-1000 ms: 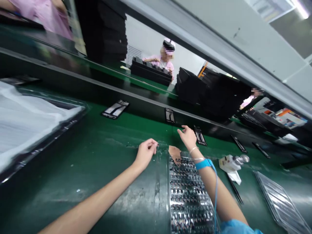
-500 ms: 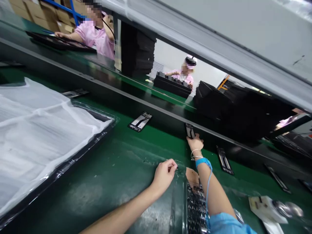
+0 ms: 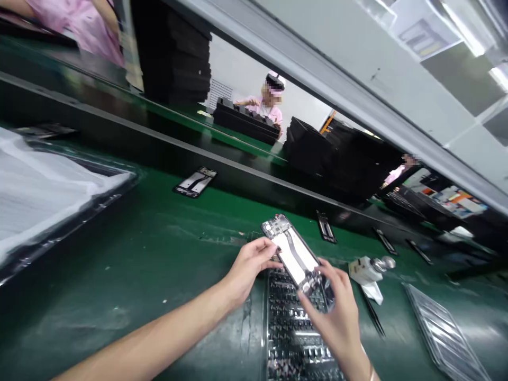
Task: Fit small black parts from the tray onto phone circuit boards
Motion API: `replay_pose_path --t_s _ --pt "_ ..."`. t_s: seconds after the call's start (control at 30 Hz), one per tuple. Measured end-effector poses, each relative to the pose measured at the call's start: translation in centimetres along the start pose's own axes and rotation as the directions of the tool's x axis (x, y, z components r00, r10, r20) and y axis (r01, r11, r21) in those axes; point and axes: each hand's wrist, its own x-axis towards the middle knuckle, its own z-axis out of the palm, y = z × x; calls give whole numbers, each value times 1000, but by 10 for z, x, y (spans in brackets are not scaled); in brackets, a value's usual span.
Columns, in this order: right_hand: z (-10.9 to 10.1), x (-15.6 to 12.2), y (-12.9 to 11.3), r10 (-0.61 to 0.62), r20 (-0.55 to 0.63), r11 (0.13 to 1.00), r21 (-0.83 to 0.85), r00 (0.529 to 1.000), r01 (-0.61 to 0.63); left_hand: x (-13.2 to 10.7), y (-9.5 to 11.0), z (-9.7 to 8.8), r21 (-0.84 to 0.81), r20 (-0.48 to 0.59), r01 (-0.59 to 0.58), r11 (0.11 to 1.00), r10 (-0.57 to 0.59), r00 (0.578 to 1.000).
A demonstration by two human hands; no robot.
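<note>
Since the earlier moment my right hand (image 3: 339,317) has come back from the far edge of the green surface (image 3: 159,248), and the phone frame (image 3: 294,255) that lay there is now lifted between my two hands. At the left edge of the surface lies a big tray (image 3: 47,185) under a white sheet. Near the front edge, below my hands, lies a clear tray of small parts (image 3: 289,333). The phone frame is in the air above the far end of this tray, tilted, with its open inside turned to me. My right hand pinches its near end with curled fingers. My left hand (image 3: 248,264) pinches its long left side between thumb and fingertips. A second frame (image 3: 195,182) lies flat near the far edge. A white tool (image 3: 367,269) lies near the parts tray, on its right.
</note>
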Motion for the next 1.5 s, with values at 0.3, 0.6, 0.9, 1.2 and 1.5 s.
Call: replay_pose_path --t_s 0.3,0.6,0.9,1.2,1.5 --pt "-14 -53 7 381 249 698 555 891 -453 -49 -33 35 274 234 290 917 -357 904" --pt "12 -40 -25 345 376 311 819 860 -483 -36 -5 24 512 103 -254 820 236 966" --pt "14 -43 -30 311 441 319 786 842 -529 -42 -7 18 656 441 -594 465 403 802" --pt "20 -46 -21 328 466 258 793 822 -553 -36 -10 7 521 806 -852 59 297 513" --pt "13 -43 -21 337 441 256 807 832 -532 -38 -4 16 723 584 -591 357 140 800"
